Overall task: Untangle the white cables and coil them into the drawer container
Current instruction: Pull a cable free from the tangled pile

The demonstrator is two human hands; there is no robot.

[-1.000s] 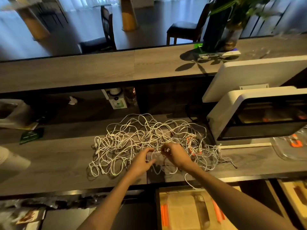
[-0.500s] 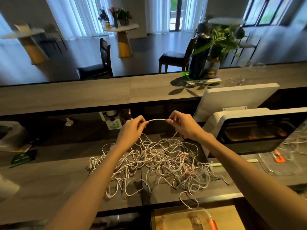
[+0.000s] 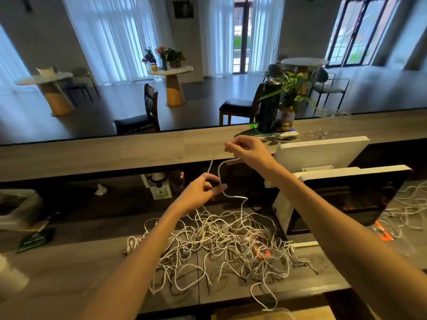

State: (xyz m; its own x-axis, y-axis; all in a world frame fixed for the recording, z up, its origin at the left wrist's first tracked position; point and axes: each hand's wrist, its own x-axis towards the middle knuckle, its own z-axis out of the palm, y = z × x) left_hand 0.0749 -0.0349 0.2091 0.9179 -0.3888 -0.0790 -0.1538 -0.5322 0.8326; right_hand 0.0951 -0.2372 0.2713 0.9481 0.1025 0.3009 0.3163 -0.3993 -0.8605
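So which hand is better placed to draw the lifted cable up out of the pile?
Right. The right hand pinches the cable highest, above the pile; the left hand holds it lower and could steady it.

No legible text anywhere.

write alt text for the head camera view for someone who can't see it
Two bare hands lift one white cable above a tangled pile of white cables on a grey wooden counter; the right hand pinches it higher, the left hand lower. A white monitor stands to the right.
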